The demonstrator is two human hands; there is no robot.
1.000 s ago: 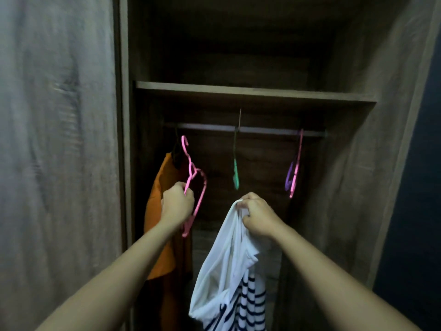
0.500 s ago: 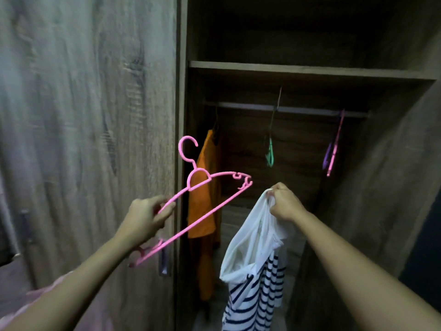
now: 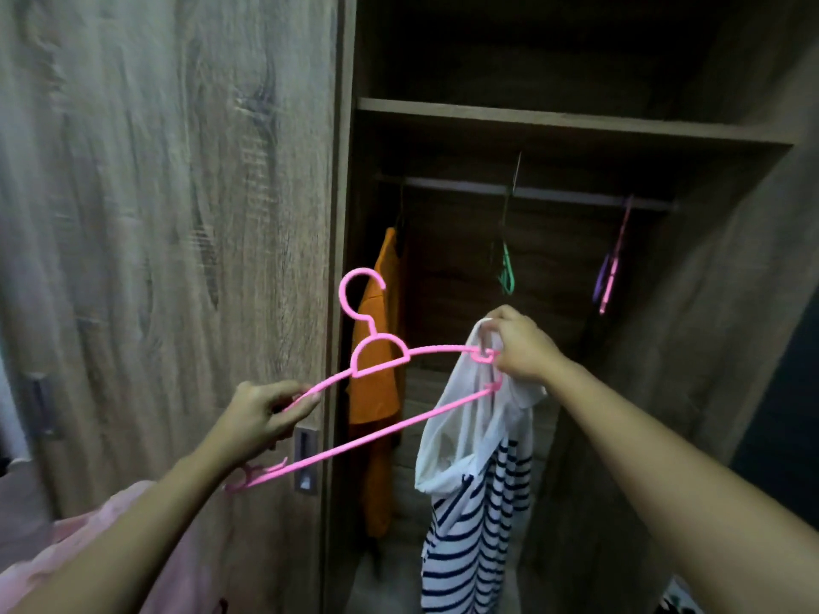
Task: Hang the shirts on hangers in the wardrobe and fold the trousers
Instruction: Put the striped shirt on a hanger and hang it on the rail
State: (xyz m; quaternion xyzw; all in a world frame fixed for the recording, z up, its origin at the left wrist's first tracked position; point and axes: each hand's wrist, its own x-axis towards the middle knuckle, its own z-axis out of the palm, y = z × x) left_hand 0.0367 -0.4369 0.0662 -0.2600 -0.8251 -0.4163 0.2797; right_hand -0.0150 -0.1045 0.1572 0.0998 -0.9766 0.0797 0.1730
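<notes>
We see the left hand (image 3: pixel 261 414) pinching the left arm of the pink hanger (image 3: pixel 438 347), hook up, out in front of the wardrobe door (image 3: pixel 177 214). The right hand (image 3: pixel 520 347) grips the bunched top of the white, navy-striped shirt (image 3: pixel 469 436), and the hanger's right tip meets the fabric right there at the fingers. On the rail (image 3: pixel 567 193) we spot an orange garment (image 3: pixel 376 383) at the left end, a green hanger (image 3: pixel 506 270) mid-rail and a pink and purple pair (image 3: pixel 609 268) near the right end.
</notes>
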